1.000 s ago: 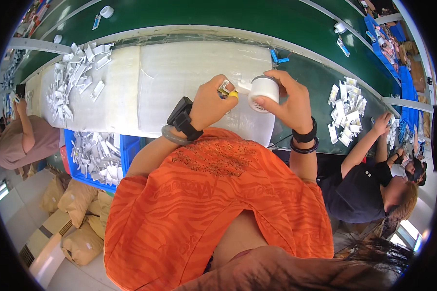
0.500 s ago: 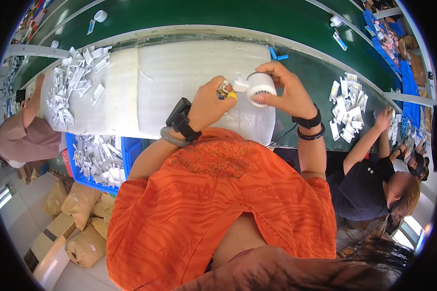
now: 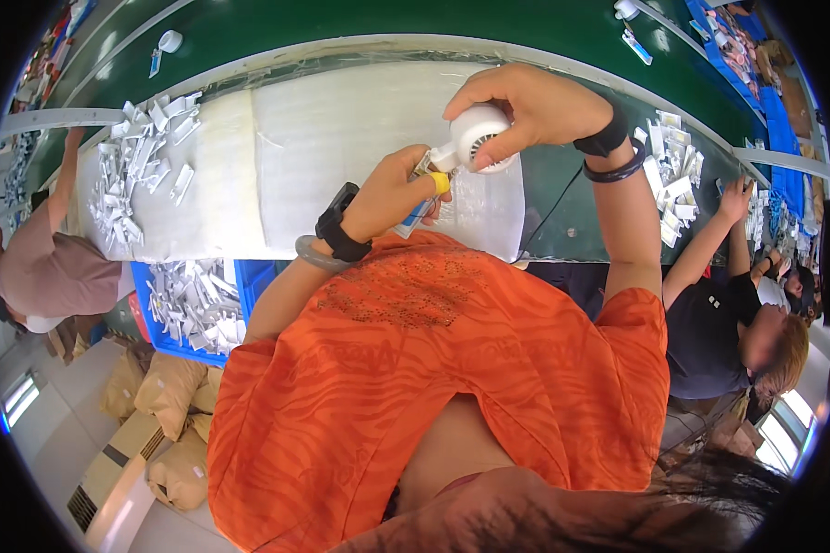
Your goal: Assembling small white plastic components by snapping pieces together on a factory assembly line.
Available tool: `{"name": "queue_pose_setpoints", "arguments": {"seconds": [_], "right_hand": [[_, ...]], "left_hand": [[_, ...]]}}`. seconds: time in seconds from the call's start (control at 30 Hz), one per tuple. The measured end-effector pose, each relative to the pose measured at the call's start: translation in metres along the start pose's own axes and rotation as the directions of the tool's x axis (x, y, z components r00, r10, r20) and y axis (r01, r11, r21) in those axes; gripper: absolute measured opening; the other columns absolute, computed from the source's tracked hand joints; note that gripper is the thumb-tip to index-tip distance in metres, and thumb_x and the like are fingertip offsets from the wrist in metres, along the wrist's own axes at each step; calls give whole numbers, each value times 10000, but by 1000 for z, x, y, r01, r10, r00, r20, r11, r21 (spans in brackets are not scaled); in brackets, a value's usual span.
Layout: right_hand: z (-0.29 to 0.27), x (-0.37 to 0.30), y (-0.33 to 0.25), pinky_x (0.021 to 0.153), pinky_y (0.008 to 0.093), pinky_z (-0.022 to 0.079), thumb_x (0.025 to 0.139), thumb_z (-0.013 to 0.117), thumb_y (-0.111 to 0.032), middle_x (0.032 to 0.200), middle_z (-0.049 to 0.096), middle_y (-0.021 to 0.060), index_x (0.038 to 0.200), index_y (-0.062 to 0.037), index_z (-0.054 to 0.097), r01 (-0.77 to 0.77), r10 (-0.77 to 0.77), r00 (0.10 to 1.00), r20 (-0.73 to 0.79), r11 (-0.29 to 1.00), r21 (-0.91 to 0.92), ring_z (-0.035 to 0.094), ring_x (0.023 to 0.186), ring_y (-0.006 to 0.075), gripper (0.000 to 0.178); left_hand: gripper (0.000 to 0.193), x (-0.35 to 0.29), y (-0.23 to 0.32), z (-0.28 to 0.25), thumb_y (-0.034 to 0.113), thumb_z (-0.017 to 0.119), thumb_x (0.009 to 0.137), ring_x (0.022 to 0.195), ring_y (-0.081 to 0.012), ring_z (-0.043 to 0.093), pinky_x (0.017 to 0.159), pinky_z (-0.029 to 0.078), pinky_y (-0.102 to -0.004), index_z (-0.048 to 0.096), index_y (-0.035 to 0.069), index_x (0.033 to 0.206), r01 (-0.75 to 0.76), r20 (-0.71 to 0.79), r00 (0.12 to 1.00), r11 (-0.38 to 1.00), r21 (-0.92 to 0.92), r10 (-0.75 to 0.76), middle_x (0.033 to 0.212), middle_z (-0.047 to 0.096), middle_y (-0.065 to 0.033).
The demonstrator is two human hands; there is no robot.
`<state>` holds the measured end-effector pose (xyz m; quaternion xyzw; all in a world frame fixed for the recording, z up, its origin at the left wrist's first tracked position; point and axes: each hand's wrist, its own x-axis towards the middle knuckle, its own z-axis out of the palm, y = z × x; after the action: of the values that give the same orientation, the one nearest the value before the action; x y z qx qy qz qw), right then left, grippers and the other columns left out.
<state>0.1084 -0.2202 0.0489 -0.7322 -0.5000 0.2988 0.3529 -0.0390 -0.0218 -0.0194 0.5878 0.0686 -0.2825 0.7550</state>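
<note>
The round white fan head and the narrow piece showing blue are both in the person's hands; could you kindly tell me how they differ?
Shape: the fan head is round with a slotted face, while the narrow piece looks straight-sided.
Colour: the fan head is mainly white; the narrow piece shows blue.
Hold: the right hand grips the fan head, while the left hand covers part of the narrow piece.
Shared: both are hand-held.

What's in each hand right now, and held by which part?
Right hand: white fan head, by its round body and the edge of its grille. Left hand: slim piece, above its protruding blue section; exact contact hidden.
</note>
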Motion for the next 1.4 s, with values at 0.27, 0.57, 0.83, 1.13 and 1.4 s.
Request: {"name": "queue_pose_setpoints", "arguments": {"seconds": [0.27, 0.57, 0.83, 1.13, 1.4], "right_hand": [[-4, 19, 1, 680, 282, 509, 679, 839, -354, 879, 681, 108, 1003, 14, 665, -17, 16, 974, 227, 1000, 6, 647, 773, 196, 520], [-7, 24, 9, 773, 268, 531, 682, 852, -249, 1008, 671, 113, 1098, 33, 636, -104, 46, 932, 361, 984, 142, 662, 864, 196, 547], [2, 17, 0, 701, 263, 513, 680, 840, -348, 895, 689, 88, 1032, 23, 668, -41, 6, 962, 272, 991, 124, 652, 793, 169, 540], [10, 19, -5, 724, 258, 520, 755, 803, -289, 960, 668, 90, 1084, 7, 633, -109, 68, 941, 331, 988, 108, 644, 830, 147, 474], [55, 27, 10, 746, 240, 485, 914, 628, -387, 937, 649, 37, 1057, -34, 649, -42, 67, 991, -113, 975, 218, 593, 840, 99, 382]], "left_hand": [[325, 0, -1, 0, 239, 511, 899, 687, -145, 616, 603, 508, -266, 526, -4, 1113, -16, 161, 987, 1000, -9, 18, 902, 637, -98], [420, 0, -7, 5, 408, 433, 994, 727, -155, 627, 620, 518, -269, 511, 34, 1170, 43, 175, 984, 995, -93, -26, 931, 629, -104], [354, -12, -18, 11, 361, 439, 1007, 711, -129, 614, 628, 518, -252, 517, 36, 1123, -51, 90, 994, 998, -47, 55, 926, 630, -88], [271, -24, -21, 17, 274, 411, 1023, 694, -105, 599, 627, 505, -241, 521, 34, 1085, -121, 67, 991, 990, 75, 116, 889, 632, -65], [335, -32, -29, 11, 319, 381, 1022, 696, -139, 614, 636, 525, -269, 509, 28, 1127, -182, -25, 983, 967, -178, 181, 919, 632, -97]]}}
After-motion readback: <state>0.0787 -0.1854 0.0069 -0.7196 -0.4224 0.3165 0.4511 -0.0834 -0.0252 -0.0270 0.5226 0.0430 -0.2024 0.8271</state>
